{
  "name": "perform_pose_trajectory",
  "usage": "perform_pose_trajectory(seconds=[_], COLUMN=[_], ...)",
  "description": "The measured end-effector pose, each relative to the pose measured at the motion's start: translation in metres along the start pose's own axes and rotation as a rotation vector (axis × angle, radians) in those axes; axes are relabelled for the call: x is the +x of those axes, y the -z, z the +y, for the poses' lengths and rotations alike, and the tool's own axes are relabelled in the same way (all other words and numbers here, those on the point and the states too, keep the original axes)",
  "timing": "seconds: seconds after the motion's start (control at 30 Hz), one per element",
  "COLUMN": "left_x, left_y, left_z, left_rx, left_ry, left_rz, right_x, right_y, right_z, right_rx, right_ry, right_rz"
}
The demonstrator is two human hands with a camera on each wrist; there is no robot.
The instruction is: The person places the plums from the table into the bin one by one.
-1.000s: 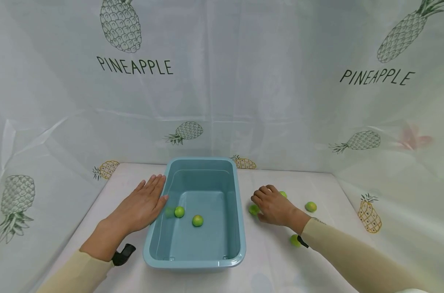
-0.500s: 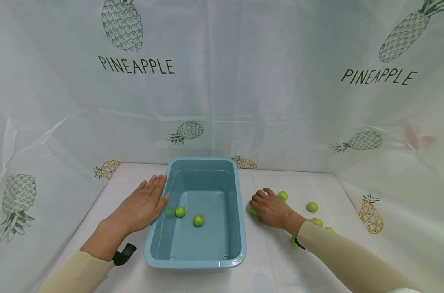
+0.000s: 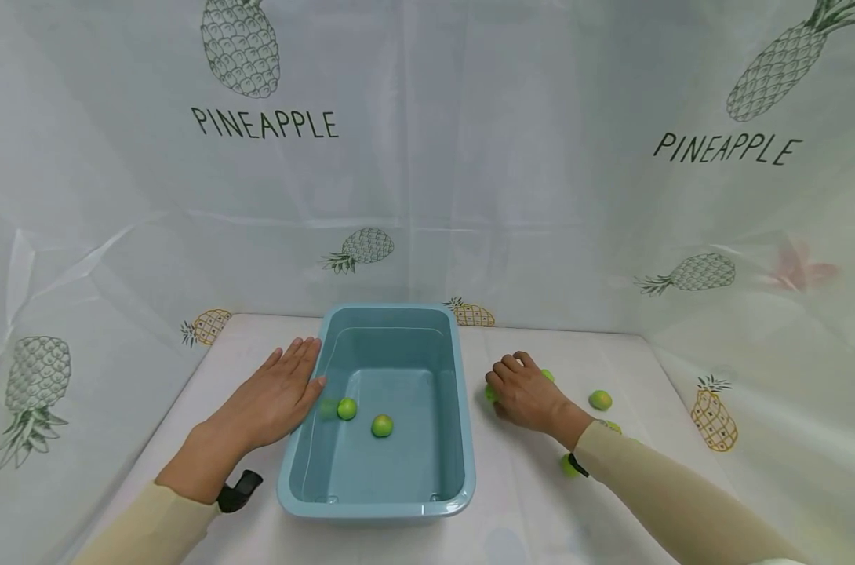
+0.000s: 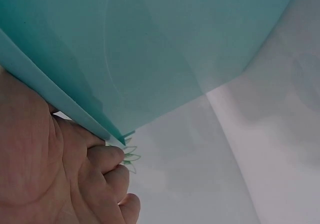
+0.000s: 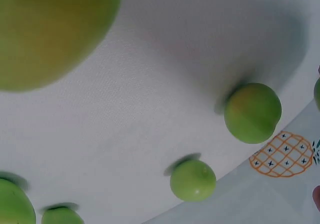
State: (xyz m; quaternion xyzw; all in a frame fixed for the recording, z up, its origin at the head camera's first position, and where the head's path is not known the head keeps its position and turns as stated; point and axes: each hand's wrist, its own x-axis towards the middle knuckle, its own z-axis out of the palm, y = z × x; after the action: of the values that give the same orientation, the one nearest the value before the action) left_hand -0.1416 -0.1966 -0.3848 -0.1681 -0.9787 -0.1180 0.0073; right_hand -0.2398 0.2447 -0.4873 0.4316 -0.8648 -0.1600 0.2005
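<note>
A light-blue plastic tub [image 3: 376,510] stands mid-table, with one lime [image 3: 347,408] near its left wall and another lime [image 3: 381,425] further in on its floor. My left hand [image 3: 275,392] rests with straight fingers along the tub's left rim; the left wrist view has the palm [image 4: 30,159] against that blue wall. To the tub's right, my right hand [image 3: 529,395] reaches down with bent fingers and pinches a green lime [image 3: 491,393], largely hidden by the fingers. At the edge of the right wrist view, a fingertip [image 5: 317,196] and a sliver of lime [image 5: 317,94] show.
Around my right hand and forearm lie several loose limes: one behind the hand [image 3: 548,375], a lime [image 3: 600,400] to the right, and a lime [image 3: 570,465] by the wrist strap. A pineapple-print sheet [image 3: 526,196] hangs behind the white-covered table [image 3: 258,329].
My right hand first shifts slightly left, then a little up and right, and the lime at its fingertips shifts with it. The left hand and the tub stay put.
</note>
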Motion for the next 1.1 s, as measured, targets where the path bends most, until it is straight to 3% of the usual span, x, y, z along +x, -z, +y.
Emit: perform_pose_trajectory(seconds=[0.47, 0.77, 1.1], left_x=[-0.001, -0.001, 0.000], left_y=[-0.001, -0.003, -0.006], left_z=[-0.003, -0.005, -0.008], left_rx=[0.003, 0.013, 0.015], left_ry=[-0.003, -0.010, -0.025], left_rz=[0.003, 0.009, 0.026], right_x=[0.013, 0.027, 0.038], right_y=[0.018, 0.035, 0.053], right_z=[0.016, 0.029, 0.039], right_rx=[0.037, 0.030, 0.028], right_ry=[-0.084, -0.068, -0.061], right_rz=[0.058, 0.152, 0.201])
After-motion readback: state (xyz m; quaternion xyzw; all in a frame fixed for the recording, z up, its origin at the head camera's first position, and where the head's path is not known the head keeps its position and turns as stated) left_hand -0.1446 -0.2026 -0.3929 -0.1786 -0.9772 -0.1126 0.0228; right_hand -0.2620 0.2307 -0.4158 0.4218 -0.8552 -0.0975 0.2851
